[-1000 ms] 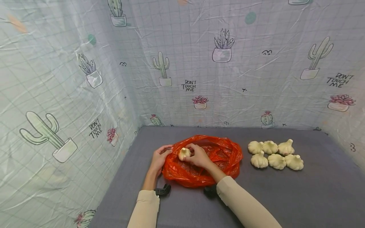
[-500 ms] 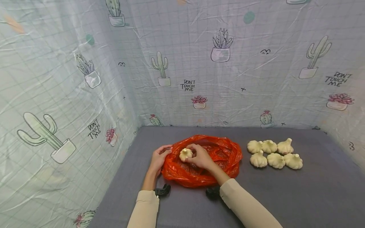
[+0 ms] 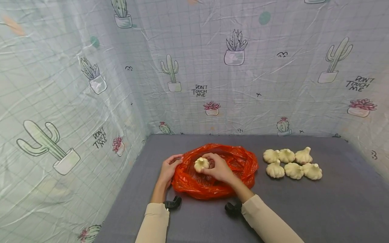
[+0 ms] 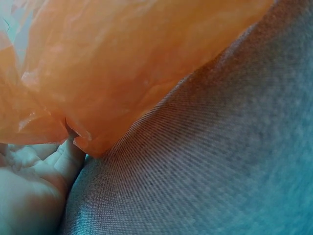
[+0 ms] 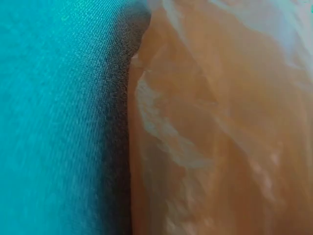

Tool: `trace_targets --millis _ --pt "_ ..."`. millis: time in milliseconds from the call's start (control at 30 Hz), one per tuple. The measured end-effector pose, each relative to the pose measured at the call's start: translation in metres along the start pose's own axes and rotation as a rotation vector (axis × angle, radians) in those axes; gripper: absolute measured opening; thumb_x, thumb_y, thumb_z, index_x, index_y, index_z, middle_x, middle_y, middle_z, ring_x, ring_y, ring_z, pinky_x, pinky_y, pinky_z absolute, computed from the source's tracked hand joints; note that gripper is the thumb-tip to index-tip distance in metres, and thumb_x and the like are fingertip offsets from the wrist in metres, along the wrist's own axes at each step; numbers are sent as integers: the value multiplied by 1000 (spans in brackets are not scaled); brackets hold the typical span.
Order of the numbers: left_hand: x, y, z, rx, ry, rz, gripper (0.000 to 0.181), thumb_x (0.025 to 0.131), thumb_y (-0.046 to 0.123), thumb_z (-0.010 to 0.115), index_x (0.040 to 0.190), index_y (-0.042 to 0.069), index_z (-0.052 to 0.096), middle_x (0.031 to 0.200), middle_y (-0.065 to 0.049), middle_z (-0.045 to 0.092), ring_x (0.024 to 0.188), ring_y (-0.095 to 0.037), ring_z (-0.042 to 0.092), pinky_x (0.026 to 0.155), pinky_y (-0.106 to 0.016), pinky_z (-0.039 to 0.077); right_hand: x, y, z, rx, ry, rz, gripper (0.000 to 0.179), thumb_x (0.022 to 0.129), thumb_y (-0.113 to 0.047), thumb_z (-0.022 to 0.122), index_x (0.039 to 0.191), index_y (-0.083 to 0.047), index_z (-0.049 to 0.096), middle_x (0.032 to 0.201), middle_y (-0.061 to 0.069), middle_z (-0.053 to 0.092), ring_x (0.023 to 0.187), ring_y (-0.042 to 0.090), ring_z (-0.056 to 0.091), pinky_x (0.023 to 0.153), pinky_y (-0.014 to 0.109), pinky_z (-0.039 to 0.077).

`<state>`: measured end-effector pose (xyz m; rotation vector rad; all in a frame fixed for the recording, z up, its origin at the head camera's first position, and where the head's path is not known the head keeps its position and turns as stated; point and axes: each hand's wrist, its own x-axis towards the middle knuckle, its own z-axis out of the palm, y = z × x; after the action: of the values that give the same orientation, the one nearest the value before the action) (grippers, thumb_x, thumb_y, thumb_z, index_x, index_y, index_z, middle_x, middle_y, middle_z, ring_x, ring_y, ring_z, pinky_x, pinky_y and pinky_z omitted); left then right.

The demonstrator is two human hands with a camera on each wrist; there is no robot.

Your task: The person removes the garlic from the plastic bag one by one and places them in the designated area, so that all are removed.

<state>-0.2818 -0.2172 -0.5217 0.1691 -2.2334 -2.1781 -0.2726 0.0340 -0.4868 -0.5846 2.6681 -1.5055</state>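
Observation:
A red plastic bag [image 3: 209, 194] lies spread on the grey table, its mouth facing up. My left hand [image 3: 167, 170] holds the bag's left rim between thumb and fingers; in the left wrist view the film of the bag [image 4: 112, 63] covers the fingertips of that hand [image 4: 34, 191]. Over the bag's mouth, my right hand [image 3: 219, 167] grips a pale garlic bulb [image 3: 201, 165] by its right side, stem upward. Only bag film [image 5: 220, 127] and cloth show in the right wrist view; the right hand is out of sight there.
Several garlic bulbs [image 3: 293, 170] sit in two rows right of the bag on the grey cloth-covered table [image 3: 334, 209]. A cactus-print curtain [image 3: 258, 84] stands behind and along the left. Dark devices [image 3: 173, 203] are worn at both wrists.
My right hand has shifted slightly right with the garlic bulb, still above the bag's mouth. The left hand keeps its place at the rim. The head view has turned a little.

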Motion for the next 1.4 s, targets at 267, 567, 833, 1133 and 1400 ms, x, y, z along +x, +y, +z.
trace_targets --millis 267,567,833,1133,1400 --pt "-1 -1 0 10 13 16 26 100 17 65 124 12 72 123 -7 70 108 -20 67 88 -27 59 -12 -1 -14 -16 8 -35 51 81 -26 88 127 -17 66 119 4 66 91 17 58 77 30 50" --pt "-1 1 1 -8 -6 27 27 99 15 66 124 10 72 120 -6 71 106 -16 67 86 -25 57 -26 -5 -27 18 10 -38 53 80 -23 88 128 -16 66 115 5 65 90 17 62 74 24 53" --pt "0 1 0 -12 -10 19 28 99 16 66 126 9 71 120 -5 71 105 -14 67 85 -24 57 -36 -3 -38 -9 21 -62 53 82 -26 87 129 -17 65 114 4 65 88 13 62 72 22 54" --pt "0 1 0 -18 -8 13 32 100 18 66 131 8 68 121 -4 70 103 -12 66 84 -22 56 -46 -2 -51 -5 11 -41 57 83 -27 86 134 -19 63 125 6 64 89 14 66 75 24 57" --pt "0 0 -1 -26 -13 0 31 100 16 66 130 8 69 122 -5 70 104 -13 67 84 -23 57 -55 4 -62 -2 21 -55 59 82 -27 86 135 -14 63 120 8 67 88 15 67 75 24 57"
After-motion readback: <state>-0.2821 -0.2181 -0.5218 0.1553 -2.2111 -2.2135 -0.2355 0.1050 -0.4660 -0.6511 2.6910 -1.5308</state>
